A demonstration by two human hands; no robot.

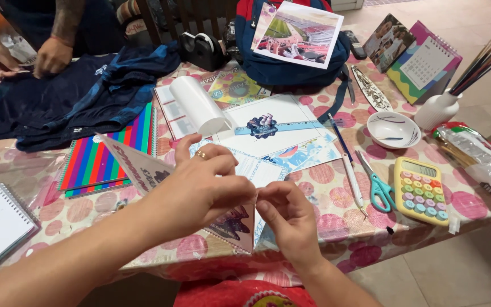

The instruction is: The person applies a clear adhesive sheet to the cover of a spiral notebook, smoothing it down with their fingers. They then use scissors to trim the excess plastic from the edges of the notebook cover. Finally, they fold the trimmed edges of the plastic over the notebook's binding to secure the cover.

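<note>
Pinching the printed paper triangle (237,224) between left hand (200,190) and right hand (288,219), fingertips meeting at its edge, long point running down toward the body

Polka-dot table (336,187) — striped notebook (106,153), scissors (377,185), calculator (421,190), bowl (393,129), dark shirt (58,105).

Pink-dotted tablecloth (336,187); yellow calculator (421,190) with pastel keys; teal-handled scissors (377,187); notebook (106,156) striped red, blue, green, purple; dark blue shirt (75,99); white bowl (393,129), vase (437,111).
</note>
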